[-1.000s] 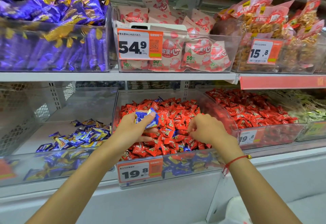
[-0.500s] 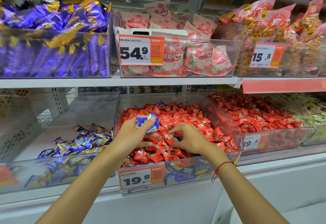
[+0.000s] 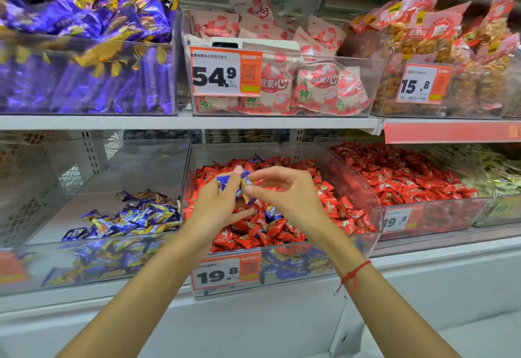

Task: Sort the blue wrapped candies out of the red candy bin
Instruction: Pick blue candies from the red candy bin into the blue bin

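Blue wrapped candies [image 3: 229,184]: shiny blue foil with yellow-gold twisted ends and white lettering, too blurred to read; small bunch held above the middle of the red candy bin [image 3: 282,261], a clear plastic bin on the lower shelf [image 3: 423,240] heaped with red candies [image 3: 332,205].

Left hand [image 3: 218,205]: fingers curled round the blue bunch, thumb on top; right hand [image 3: 284,195]: thumb and forefinger pinch the gold end of a blue candy right against that bunch, other fingers loosely spread; red string bracelet [image 3: 353,274] on the right wrist.

Versus half a second ago: right hand was down in the red pile, now lifted clear and up at the left hand; left hand has kept its bunch and sits a bit higher; camera view also shifted slightly.

Counts: two hands; held blue pieces at least two, exact number cannot be told; one more blue candy [image 3: 272,211] showing in the red heap just below the hands, another at the back edge [image 3: 255,158]; more blue ones visible through the bin's front wall at the bottom; blue candy bin [image 3: 93,267] to the left holds a loose pile, too many to count; three readable price tags: 19.8 [image 3: 225,273] on the red bin, 54.9 [image 3: 225,71] and 15.8 [image 3: 423,84] on the upper shelf bins.
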The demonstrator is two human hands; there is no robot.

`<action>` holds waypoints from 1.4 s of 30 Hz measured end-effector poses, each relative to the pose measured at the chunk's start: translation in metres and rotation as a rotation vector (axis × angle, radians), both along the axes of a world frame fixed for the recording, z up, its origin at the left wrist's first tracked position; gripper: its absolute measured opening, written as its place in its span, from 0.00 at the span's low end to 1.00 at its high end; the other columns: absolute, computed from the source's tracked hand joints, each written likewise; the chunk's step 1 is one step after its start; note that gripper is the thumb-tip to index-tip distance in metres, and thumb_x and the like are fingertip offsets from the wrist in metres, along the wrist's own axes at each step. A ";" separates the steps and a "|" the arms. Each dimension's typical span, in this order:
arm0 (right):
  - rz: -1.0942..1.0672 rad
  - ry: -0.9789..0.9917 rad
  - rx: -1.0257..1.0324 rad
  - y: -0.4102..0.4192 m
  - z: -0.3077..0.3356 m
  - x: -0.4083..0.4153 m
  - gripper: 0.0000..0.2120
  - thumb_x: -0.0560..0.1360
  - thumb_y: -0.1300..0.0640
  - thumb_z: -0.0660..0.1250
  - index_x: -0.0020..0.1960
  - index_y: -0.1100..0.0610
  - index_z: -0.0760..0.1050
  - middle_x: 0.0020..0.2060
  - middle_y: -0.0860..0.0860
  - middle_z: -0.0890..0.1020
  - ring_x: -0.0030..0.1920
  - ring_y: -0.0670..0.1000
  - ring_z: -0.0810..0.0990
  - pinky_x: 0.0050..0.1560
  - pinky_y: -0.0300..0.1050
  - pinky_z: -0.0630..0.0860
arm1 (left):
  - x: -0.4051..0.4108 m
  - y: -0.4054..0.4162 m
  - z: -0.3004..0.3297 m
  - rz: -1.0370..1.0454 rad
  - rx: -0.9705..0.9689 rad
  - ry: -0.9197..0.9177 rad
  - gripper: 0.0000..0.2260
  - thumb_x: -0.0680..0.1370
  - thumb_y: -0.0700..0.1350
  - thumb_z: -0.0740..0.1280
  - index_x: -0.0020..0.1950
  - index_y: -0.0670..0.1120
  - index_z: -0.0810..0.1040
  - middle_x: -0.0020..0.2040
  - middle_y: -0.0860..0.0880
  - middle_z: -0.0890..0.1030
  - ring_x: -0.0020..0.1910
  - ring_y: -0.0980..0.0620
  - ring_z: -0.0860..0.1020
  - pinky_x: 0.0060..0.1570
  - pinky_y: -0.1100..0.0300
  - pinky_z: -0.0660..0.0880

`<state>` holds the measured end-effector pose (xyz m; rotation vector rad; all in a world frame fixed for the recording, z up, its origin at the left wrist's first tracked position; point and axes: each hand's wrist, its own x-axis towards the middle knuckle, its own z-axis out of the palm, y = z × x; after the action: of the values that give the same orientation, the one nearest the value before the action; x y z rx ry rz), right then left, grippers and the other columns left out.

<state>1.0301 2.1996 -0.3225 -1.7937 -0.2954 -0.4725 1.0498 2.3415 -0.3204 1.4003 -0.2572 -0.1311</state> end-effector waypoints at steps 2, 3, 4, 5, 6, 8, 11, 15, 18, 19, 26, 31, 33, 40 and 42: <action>-0.032 -0.028 0.029 0.007 0.000 -0.002 0.07 0.69 0.60 0.76 0.47 0.54 0.83 0.43 0.47 0.86 0.44 0.51 0.84 0.49 0.42 0.80 | -0.002 0.002 0.000 0.022 0.004 -0.020 0.14 0.81 0.53 0.60 0.52 0.45 0.79 0.44 0.45 0.81 0.39 0.59 0.82 0.39 0.64 0.80; -0.041 -0.037 0.052 0.011 0.000 -0.003 0.07 0.69 0.61 0.77 0.46 0.55 0.83 0.43 0.48 0.86 0.43 0.50 0.84 0.48 0.42 0.81 | -0.002 0.003 0.000 0.035 0.019 -0.039 0.15 0.80 0.55 0.61 0.53 0.45 0.80 0.45 0.44 0.81 0.40 0.58 0.82 0.39 0.63 0.81; -0.043 -0.044 0.086 0.014 -0.001 -0.003 0.07 0.68 0.61 0.77 0.45 0.56 0.83 0.42 0.49 0.86 0.43 0.50 0.85 0.46 0.41 0.80 | -0.003 0.005 0.000 0.053 0.042 -0.072 0.15 0.80 0.55 0.62 0.53 0.46 0.80 0.46 0.45 0.82 0.43 0.58 0.82 0.40 0.63 0.81; -0.039 -0.047 0.129 0.017 -0.001 -0.003 0.05 0.69 0.62 0.76 0.44 0.56 0.83 0.40 0.50 0.86 0.42 0.49 0.85 0.45 0.39 0.80 | -0.003 0.006 0.001 0.080 0.071 -0.120 0.13 0.79 0.55 0.63 0.52 0.47 0.80 0.47 0.47 0.82 0.44 0.58 0.82 0.39 0.63 0.81; -0.026 -0.046 0.172 0.021 -0.001 -0.003 0.04 0.70 0.63 0.75 0.44 0.57 0.83 0.40 0.51 0.86 0.42 0.48 0.85 0.44 0.36 0.79 | -0.003 0.007 0.001 0.114 0.094 -0.182 0.11 0.78 0.54 0.64 0.53 0.48 0.79 0.47 0.49 0.82 0.43 0.60 0.81 0.37 0.64 0.80; 0.034 -0.040 0.203 0.028 0.001 -0.005 0.05 0.73 0.64 0.71 0.48 0.58 0.83 0.44 0.51 0.86 0.44 0.45 0.85 0.46 0.34 0.77 | -0.003 0.011 0.002 0.188 0.095 -0.295 0.07 0.78 0.50 0.65 0.54 0.49 0.78 0.43 0.49 0.81 0.38 0.63 0.79 0.32 0.66 0.77; 0.170 0.009 0.059 0.030 0.007 -0.008 0.12 0.78 0.64 0.65 0.58 0.56 0.80 0.53 0.47 0.83 0.55 0.41 0.81 0.55 0.32 0.74 | 0.001 0.025 0.010 0.329 0.008 -0.308 0.03 0.79 0.49 0.65 0.49 0.52 0.77 0.35 0.51 0.80 0.30 0.58 0.77 0.28 0.66 0.75; 0.110 0.070 -0.027 0.014 0.011 -0.003 0.15 0.79 0.66 0.63 0.60 0.52 0.78 0.52 0.46 0.83 0.51 0.43 0.82 0.53 0.33 0.76 | 0.027 0.077 0.007 0.639 0.128 -0.428 0.02 0.80 0.51 0.65 0.48 0.56 0.74 0.35 0.52 0.80 0.29 0.52 0.78 0.33 0.55 0.79; -0.051 0.107 -0.075 -0.007 0.008 0.002 0.13 0.78 0.67 0.62 0.55 0.54 0.81 0.49 0.47 0.84 0.45 0.40 0.82 0.46 0.29 0.76 | 0.047 0.117 -0.018 0.745 0.575 -0.498 0.05 0.78 0.55 0.65 0.50 0.56 0.73 0.37 0.51 0.81 0.38 0.44 0.80 0.43 0.48 0.76; -0.087 0.116 -0.098 -0.014 0.007 0.004 0.13 0.78 0.67 0.62 0.54 0.54 0.81 0.48 0.47 0.84 0.43 0.39 0.82 0.45 0.28 0.75 | 0.051 0.125 -0.026 0.734 0.700 -0.469 0.08 0.78 0.56 0.66 0.52 0.56 0.73 0.41 0.50 0.82 0.42 0.43 0.79 0.45 0.50 0.73; -0.234 0.166 -0.338 -0.049 -0.007 0.013 0.08 0.77 0.62 0.67 0.50 0.51 0.82 0.47 0.43 0.83 0.49 0.39 0.80 0.45 0.25 0.71 | 0.057 0.122 -0.037 0.395 0.873 -0.250 0.31 0.76 0.70 0.48 0.64 0.50 0.73 0.55 0.51 0.78 0.64 0.43 0.73 0.57 0.52 0.67; -0.259 0.179 -0.480 -0.039 -0.019 0.024 0.10 0.78 0.64 0.65 0.51 0.53 0.83 0.46 0.46 0.84 0.49 0.42 0.81 0.51 0.33 0.75 | 0.035 0.080 -0.011 0.527 0.741 -0.574 0.12 0.82 0.51 0.59 0.62 0.51 0.77 0.63 0.54 0.77 0.60 0.53 0.74 0.57 0.56 0.68; -0.260 0.213 -0.649 -0.033 -0.030 0.030 0.12 0.78 0.64 0.64 0.52 0.54 0.83 0.49 0.46 0.83 0.52 0.44 0.80 0.56 0.40 0.75 | 0.024 0.060 -0.010 0.411 0.732 -0.758 0.10 0.80 0.46 0.62 0.60 0.54 0.77 0.61 0.58 0.77 0.59 0.57 0.74 0.59 0.57 0.70; -0.263 0.374 -1.020 -0.043 -0.044 0.050 0.27 0.75 0.59 0.68 0.73 0.52 0.66 0.68 0.51 0.66 0.67 0.54 0.67 0.63 0.49 0.71 | 0.012 0.022 -0.025 -0.057 1.145 -0.854 0.17 0.84 0.48 0.54 0.72 0.58 0.68 0.70 0.61 0.71 0.69 0.59 0.68 0.63 0.61 0.66; -0.332 0.373 -1.068 -0.044 -0.041 0.049 0.21 0.74 0.56 0.70 0.66 0.51 0.74 0.62 0.50 0.72 0.63 0.53 0.73 0.55 0.45 0.73 | 0.011 0.018 -0.024 0.005 1.169 -0.808 0.16 0.84 0.50 0.54 0.70 0.56 0.71 0.67 0.58 0.75 0.65 0.56 0.72 0.59 0.60 0.68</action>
<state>1.0791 2.1559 -0.3632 -2.9485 0.0502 -0.1838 1.0611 2.3596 -0.3446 2.5778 -0.9468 0.3699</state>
